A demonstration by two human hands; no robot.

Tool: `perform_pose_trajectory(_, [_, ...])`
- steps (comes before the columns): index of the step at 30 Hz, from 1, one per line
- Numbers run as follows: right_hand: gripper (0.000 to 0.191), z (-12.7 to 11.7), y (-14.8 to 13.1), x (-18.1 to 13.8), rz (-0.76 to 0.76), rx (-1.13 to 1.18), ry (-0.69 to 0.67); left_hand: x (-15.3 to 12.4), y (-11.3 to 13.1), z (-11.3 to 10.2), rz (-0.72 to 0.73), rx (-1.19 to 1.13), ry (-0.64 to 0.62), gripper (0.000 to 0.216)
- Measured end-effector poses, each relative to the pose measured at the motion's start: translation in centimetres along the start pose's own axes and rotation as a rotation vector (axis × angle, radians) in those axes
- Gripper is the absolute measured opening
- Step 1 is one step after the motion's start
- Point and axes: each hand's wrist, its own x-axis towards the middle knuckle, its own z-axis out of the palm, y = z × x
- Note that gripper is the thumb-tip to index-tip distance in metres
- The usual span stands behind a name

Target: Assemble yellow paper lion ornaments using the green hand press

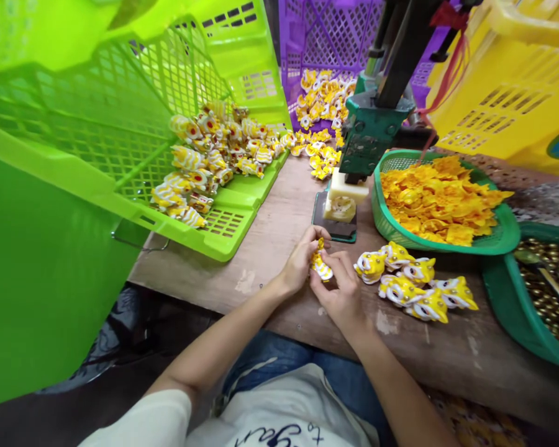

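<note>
A small yellow-and-white striped plastic toy piece (321,267) is pinched between my two hands, low over the table. My left hand (302,257) grips it from the left, fingers curled around its upper end. From the right, my right hand (342,285) closes its thumb and fingers on the same piece. Just right of my hands lie several yellow-and-white toy heads (417,279) with dark eye openings and small gold dots. Beyond my fingers stands a press (375,130) with a cream block (342,202) on its dark base.
A tipped green crate (233,233) on the left holds striped pieces (214,155). Behind, a purple crate (291,56) holds more yellow-and-white parts. To the right are a green basket (507,233) of yellow pieces, a tub (498,292) of gold beads and a yellow crate (484,93).
</note>
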Motion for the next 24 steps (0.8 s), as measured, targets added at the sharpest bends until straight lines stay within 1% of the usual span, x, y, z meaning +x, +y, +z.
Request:
perform_pose_trajectory(4, [0.029,0.8,-0.8,0.2,-0.012,-0.041,0.062,-0.4,1.5,0.7,-0.077,-0.13,0.034,0.016])
perform_pose_trajectory(6, [0.033,0.8,-1.3,0.1,0.016,-0.095,0.066,-0.4,2.0,0.9,-0.12,-0.223,0.048,0.019])
perform_pose_trajectory(8, [0.04,-0.1,-1.4,0.3,0.069,-0.171,-0.014,-0.2,2.0,0.8,-0.167,-0.324,0.068,0.024])
perform_pose_trajectory(10, [0.043,-2.4,-0.6,1.3,0.104,-0.236,-0.105,0.2,1.8,0.6,-0.196,-0.405,0.097,0.027])
perform_pose_trajectory(12, [0.038,-5.9,1.2,3.5,0.111,-0.276,-0.116,0.7,1.5,0.3,-0.208,-0.452,0.125,0.029])
perform_pose_trajectory(14, [0.03,-9.5,3.9,6.9,0.139,-0.345,-0.093,1.0,1.2,0.0,-0.22,-0.476,0.146,0.03])
perform_pose_trajectory(15, [0.031,-11.1,5.5,8.7,0.176,-0.419,-0.12,1.1,1.1,-0.1,-0.227,-0.484,0.153,0.031])
perform_pose_trajectory(16, [0.033,-12.3,7.0,10.6,0.219,-0.519,-0.186,1.1,1.0,-0.3,-0.234,-0.49,0.156,0.031])
perform_pose_trajectory(17, [0.035,-13.2,8.5,12.2,0.246,-0.631,-0.292,1.2,0.8,-0.4,-0.239,-0.491,0.156,0.031])
perform_pose_trajectory(18, [0.039,-13.6,9.8,13.7,0.246,-0.735,-0.418,1.2,0.7,-0.5,-0.244,-0.489,0.155,0.031])
perform_pose_trajectory(20, [0.043,-13.6,12.0,15.6,0.21,-0.873,-0.602,1.2,0.3,-0.6,-0.249,-0.483,0.151,0.032])
perform_pose_trajectory(21, [0.043,-13.4,12.8,16.1,0.184,-0.908,-0.653,1.2,0.1,-0.6,-0.249,-0.482,0.148,0.032])
perform_pose_trajectory(24, [0.035,-13.0,14.7,16.4,0.142,-0.963,-0.689,1.3,-0.1,-0.5,-0.247,-0.487,0.116,0.034])
